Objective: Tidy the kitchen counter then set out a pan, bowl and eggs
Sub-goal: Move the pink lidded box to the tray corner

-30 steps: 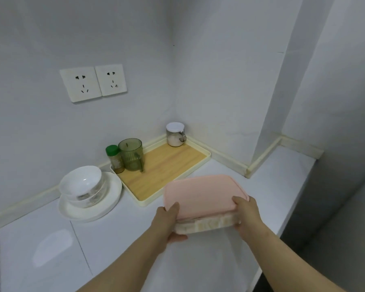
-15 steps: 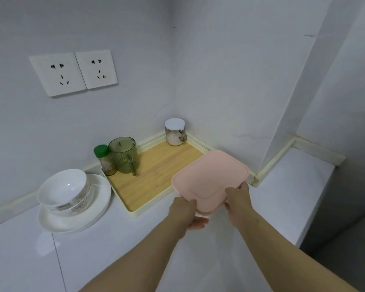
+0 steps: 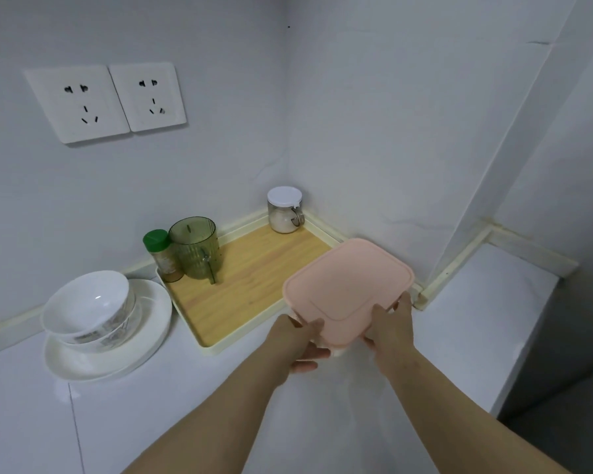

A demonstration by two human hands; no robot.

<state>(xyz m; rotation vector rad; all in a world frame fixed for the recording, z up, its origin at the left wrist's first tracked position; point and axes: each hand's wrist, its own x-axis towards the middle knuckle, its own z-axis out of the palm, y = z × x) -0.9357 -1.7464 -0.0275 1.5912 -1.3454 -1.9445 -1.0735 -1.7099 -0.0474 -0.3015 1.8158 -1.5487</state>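
A square food container with a pink lid (image 3: 348,283) is held between both hands over the right end of the wooden tray (image 3: 254,285). My left hand (image 3: 300,343) grips its near left corner, thumb on the lid and fingers underneath. My right hand (image 3: 389,328) grips the near right edge. Whether the container rests on the tray or hovers above it is hidden by the lid. Two stacked white bowls (image 3: 89,309) sit on a white plate (image 3: 144,340) at the left.
On the tray stand a green-capped spice bottle (image 3: 161,256), a green ribbed mug (image 3: 196,248) and a white-lidded jar (image 3: 285,210) in the corner. Two wall sockets (image 3: 107,102) are above. The white counter (image 3: 476,319) runs right to an edge.
Both hands have carried the pink-lidded container away from me and toward the corner, from above the bare counter to over the tray's right end.
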